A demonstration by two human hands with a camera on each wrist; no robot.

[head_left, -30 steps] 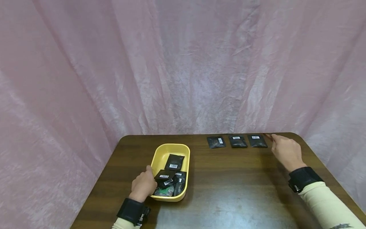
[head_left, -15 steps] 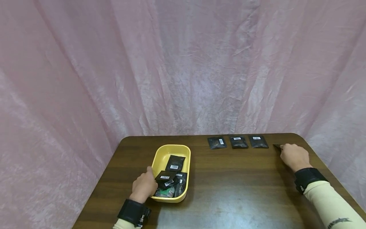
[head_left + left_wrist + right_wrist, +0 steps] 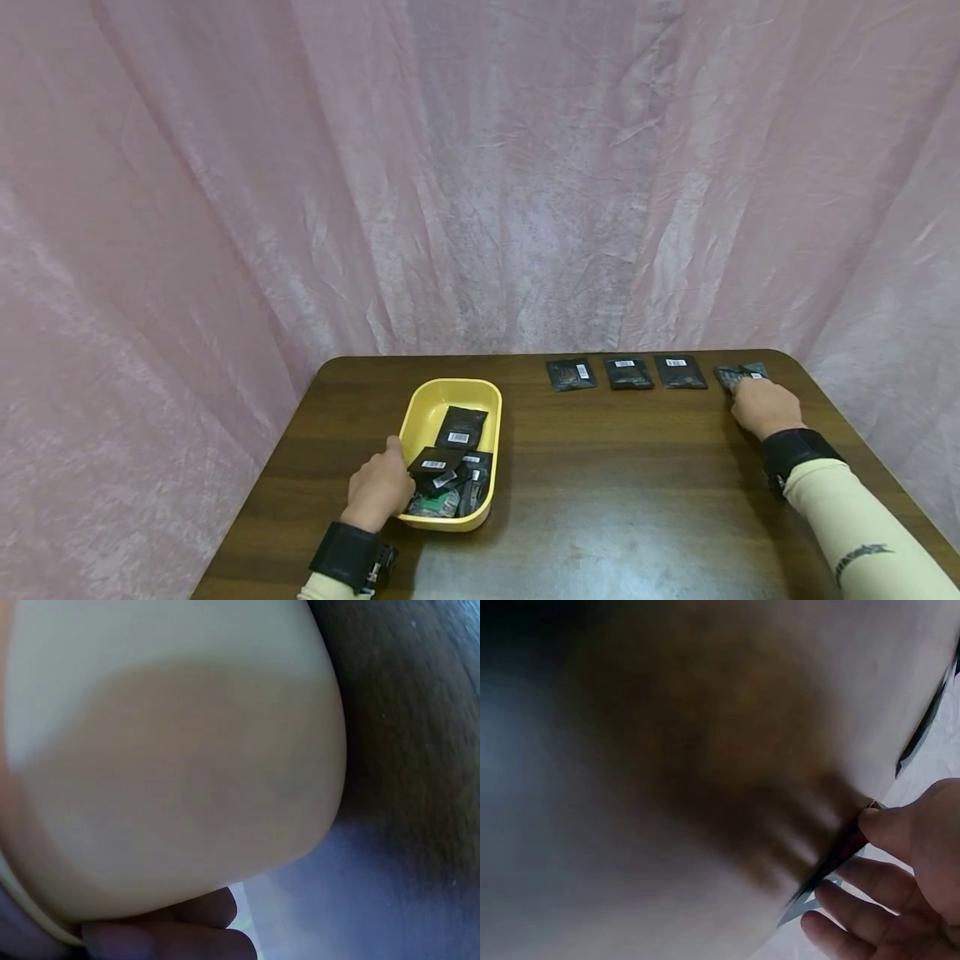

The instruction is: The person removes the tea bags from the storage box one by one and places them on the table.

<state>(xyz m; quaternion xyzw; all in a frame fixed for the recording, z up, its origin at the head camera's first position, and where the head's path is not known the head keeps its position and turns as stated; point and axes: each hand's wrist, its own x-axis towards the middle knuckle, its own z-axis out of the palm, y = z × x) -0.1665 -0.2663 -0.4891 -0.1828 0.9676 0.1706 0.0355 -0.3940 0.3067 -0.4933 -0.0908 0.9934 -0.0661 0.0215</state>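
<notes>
Both arms wore pale cream sleeves. Black wrist straps (image 3: 793,452) sat above both hands. Dark marking (image 3: 859,555) showed on right sleeve (image 3: 862,533).

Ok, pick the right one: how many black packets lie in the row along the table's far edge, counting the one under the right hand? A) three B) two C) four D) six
C: three packets lie free in the row, and the right hand holds a fourth packet at its right end.
</notes>
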